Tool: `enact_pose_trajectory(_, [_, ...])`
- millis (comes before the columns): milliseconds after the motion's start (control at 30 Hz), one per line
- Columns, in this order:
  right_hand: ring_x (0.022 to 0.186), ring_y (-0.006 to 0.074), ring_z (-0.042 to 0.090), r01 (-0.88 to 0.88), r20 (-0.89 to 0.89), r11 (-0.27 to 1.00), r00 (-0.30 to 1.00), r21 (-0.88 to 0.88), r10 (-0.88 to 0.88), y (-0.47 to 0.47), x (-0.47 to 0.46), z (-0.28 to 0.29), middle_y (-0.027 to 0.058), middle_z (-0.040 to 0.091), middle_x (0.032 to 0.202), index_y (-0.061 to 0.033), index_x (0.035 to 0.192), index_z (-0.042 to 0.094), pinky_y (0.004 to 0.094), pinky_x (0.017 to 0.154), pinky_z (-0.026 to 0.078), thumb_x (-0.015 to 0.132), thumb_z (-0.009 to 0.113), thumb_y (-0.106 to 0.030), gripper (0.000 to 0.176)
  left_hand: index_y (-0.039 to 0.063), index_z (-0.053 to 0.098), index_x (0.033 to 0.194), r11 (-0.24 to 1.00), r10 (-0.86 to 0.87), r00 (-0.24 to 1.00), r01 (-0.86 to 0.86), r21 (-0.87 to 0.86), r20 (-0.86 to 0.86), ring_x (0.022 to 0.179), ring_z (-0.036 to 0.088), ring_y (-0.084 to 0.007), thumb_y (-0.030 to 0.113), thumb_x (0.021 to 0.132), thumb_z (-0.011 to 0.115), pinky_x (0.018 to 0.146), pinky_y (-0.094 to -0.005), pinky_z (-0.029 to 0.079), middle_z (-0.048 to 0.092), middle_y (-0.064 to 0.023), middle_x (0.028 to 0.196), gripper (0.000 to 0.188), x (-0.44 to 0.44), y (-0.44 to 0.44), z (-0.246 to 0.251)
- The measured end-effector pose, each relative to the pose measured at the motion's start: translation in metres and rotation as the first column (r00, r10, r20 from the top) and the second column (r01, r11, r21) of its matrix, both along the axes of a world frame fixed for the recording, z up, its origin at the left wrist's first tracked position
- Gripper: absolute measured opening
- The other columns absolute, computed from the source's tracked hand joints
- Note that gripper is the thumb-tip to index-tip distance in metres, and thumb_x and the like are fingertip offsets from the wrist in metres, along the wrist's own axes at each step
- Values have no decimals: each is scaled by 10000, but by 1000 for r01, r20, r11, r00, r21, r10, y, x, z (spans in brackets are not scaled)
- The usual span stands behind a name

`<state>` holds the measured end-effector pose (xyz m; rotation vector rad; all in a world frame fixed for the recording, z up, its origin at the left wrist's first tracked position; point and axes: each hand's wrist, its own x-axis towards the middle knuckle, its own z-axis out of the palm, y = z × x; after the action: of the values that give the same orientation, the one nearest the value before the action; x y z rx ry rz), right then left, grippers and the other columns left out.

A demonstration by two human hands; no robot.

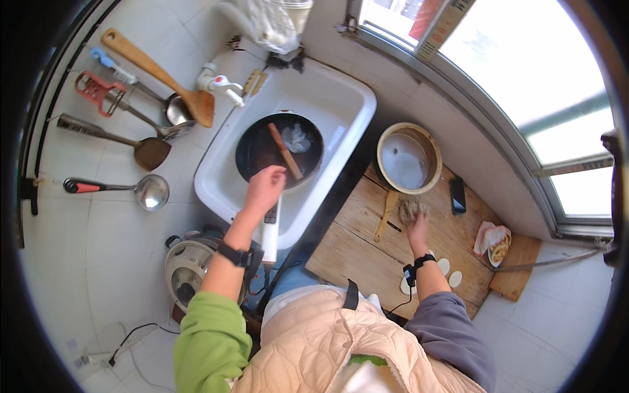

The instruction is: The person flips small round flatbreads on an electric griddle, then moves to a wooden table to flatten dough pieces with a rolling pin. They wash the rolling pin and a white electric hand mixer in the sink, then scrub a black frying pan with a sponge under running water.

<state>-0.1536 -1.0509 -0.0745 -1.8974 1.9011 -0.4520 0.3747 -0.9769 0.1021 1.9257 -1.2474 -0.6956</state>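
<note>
My left hand (268, 185) hovers over the near rim of a black electric pan (250, 152) with a white handle (270, 236), which sits in the white sink (356, 96). Its fingers are curled; whether they pinch anything I cannot tell. Inside the pan are dark liquid, a wooden rolling pin (285, 151) and a crumpled piece of clear plastic (297, 138). On the wooden table (344, 250), my right hand (418, 228) grips a crumpled grey-brown cloth (410, 210). Just beyond the cloth stands a round pot (404, 159) holding cloudy liquid.
A wooden spoon (386, 216) and a phone (457, 195) flank the cloth. Pale flat discs (455, 279) lie by my right wrist. Several utensils hang left, including a ladle (152, 192). A faucet (223, 86) juts over the sink; a lidded cooker (189, 270) stands below.
</note>
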Motion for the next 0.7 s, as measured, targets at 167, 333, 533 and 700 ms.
enact_pose_trajectory(167, [1168, 479, 601, 45, -116, 943, 993, 330, -6, 1, -18, 11, 337, 578, 1325, 10, 1168, 696, 466, 987, 519, 794, 720, -81, 385, 69, 766, 1081, 934, -74, 985, 13, 356, 158, 975, 736, -361, 265, 904, 675, 895, -461, 578, 763, -180, 1003, 280, 5, -45, -14])
enact_pose_trajectory(333, [1165, 433, 646, -94, -570, 854, 707, 512, 419, 15, 27, 89, 295, 656, 1276, -12, 1259, 694, 465, 977, 531, 855, 755, -220, 458, -14, 747, 1142, 766, -135, 972, -22, 643, 194, 1130, 696, -403, 509, 941, 666, 963, -479, 567, 726, -232, 1198, 566, 3, -76, -28])
enact_pose_trajectory(533, [1098, 381, 689, -707, 325, 619, 707, 341, 628, -57, 198, 249, 211, 716, 1192, -29, 1287, 661, 431, 952, 539, 993, 671, -276, 384, 23, 751, 1186, 711, -129, 970, -54, 701, 205, 1144, 712, -340, 572, 825, 802, 959, -439, 582, 736, -174, 1229, 659, 2, -98, -46])
enact_pose_trajectory(700, [1043, 399, 688, -810, 471, 586, 528, 29, 706, -110, 365, 231, 208, 710, 1144, -15, 1251, 657, 428, 917, 556, 978, 639, -126, 295, 12, 793, 1049, 791, -1, 997, -45, 611, 75, 1097, 726, -350, 527, 775, 794, 934, -447, 580, 766, -202, 1097, 583, 17, -89, -68])
